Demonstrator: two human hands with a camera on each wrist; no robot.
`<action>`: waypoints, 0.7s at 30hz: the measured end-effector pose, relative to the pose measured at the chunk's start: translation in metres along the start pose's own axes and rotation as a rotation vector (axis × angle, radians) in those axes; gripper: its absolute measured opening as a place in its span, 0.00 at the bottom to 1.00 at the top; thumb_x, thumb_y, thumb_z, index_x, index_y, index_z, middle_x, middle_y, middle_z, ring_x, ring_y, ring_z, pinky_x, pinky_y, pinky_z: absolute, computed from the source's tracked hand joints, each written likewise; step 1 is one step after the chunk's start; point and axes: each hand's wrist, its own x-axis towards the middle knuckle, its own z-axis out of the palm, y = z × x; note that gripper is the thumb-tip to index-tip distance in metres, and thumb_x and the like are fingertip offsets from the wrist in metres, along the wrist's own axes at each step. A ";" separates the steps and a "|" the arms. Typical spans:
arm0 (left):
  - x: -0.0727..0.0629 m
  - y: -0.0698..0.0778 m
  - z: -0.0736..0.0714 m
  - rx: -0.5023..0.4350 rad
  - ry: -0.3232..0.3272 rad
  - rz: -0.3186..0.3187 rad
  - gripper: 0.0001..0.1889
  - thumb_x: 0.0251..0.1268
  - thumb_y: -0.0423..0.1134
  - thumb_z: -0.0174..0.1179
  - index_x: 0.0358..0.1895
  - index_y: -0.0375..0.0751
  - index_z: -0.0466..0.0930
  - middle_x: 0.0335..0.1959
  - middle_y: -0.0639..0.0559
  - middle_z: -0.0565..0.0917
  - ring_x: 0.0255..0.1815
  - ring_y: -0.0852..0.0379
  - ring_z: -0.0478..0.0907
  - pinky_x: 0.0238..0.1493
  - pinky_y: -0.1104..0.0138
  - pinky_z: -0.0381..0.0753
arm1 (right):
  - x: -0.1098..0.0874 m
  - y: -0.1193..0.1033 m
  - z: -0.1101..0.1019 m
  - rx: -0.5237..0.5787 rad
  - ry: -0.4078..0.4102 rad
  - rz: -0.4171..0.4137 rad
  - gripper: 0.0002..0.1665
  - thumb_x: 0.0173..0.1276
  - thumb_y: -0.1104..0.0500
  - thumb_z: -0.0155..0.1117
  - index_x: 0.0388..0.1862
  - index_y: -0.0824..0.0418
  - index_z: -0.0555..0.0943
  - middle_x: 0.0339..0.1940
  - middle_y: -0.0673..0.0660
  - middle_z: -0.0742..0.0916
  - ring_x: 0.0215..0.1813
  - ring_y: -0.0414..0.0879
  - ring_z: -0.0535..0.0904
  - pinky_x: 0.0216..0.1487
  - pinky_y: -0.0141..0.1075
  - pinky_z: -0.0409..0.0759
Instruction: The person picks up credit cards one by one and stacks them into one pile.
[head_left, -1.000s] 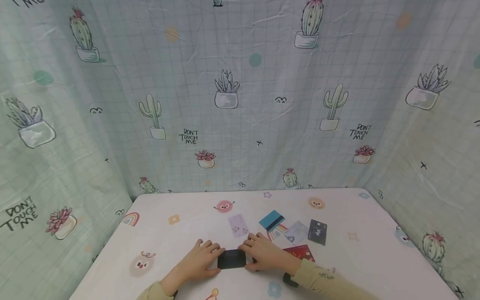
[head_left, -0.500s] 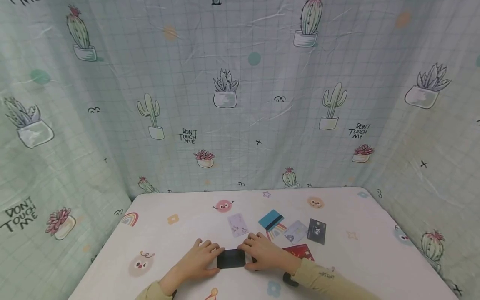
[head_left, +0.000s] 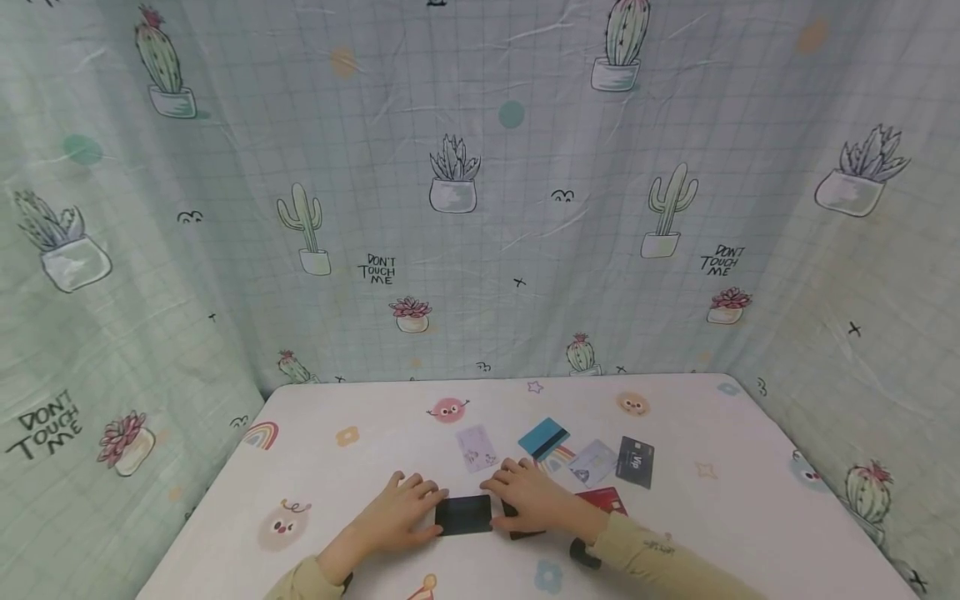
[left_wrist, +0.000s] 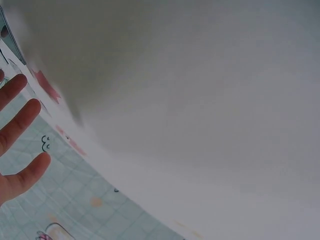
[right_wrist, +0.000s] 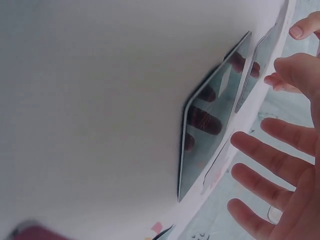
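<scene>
A glossy black card (head_left: 463, 515) lies flat between the two hands in the head view. At its left edge is my left hand (head_left: 397, 512), with index finger and thumb tips by its corners; touching or just apart I cannot tell. My right hand (head_left: 532, 500) hovers over a second dark card (head_left: 527, 533), which it mostly hides. In the right wrist view that hand's fingers are spread and fairly straight beside a shiny dark card (right_wrist: 210, 125), while another dark card (right_wrist: 255, 70) lies further off. Extended fingertips (left_wrist: 32, 107) of the left hand show in the left wrist view.
Beyond the hands lie a lilac card (head_left: 477, 448), a blue card (head_left: 544, 438), a pale card (head_left: 594, 464) and a black "VIP" card (head_left: 635, 462). A red card (head_left: 603, 500) is partly behind the right wrist. A black rounded object (head_left: 583, 552) sits by the right sleeve.
My right hand has shifted slightly right, away from the black card's right edge, and more of the second dark card shows beneath it. The left hand has hardly moved.
</scene>
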 end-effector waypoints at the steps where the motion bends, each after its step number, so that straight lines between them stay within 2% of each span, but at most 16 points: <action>1: 0.001 0.000 0.000 -0.002 -0.005 -0.001 0.24 0.56 0.56 0.54 0.54 0.48 0.73 0.45 0.56 0.78 0.46 0.56 0.71 0.46 0.51 0.67 | 0.000 0.001 0.000 -0.004 -0.002 0.006 0.31 0.57 0.36 0.55 0.57 0.47 0.70 0.48 0.44 0.79 0.49 0.40 0.69 0.51 0.41 0.70; 10: 0.005 -0.005 -0.001 -0.010 -0.030 -0.018 0.23 0.57 0.55 0.53 0.53 0.49 0.73 0.46 0.55 0.78 0.47 0.56 0.71 0.47 0.51 0.67 | 0.000 0.006 -0.004 -0.002 -0.015 0.058 0.30 0.58 0.37 0.54 0.57 0.48 0.71 0.50 0.46 0.79 0.51 0.43 0.70 0.54 0.45 0.70; 21: 0.009 -0.009 -0.001 0.041 0.040 0.025 0.20 0.58 0.52 0.53 0.51 0.49 0.75 0.43 0.56 0.79 0.45 0.57 0.72 0.45 0.55 0.68 | -0.001 0.009 -0.010 0.018 0.034 0.074 0.29 0.58 0.40 0.56 0.56 0.52 0.72 0.47 0.48 0.80 0.48 0.42 0.70 0.52 0.45 0.70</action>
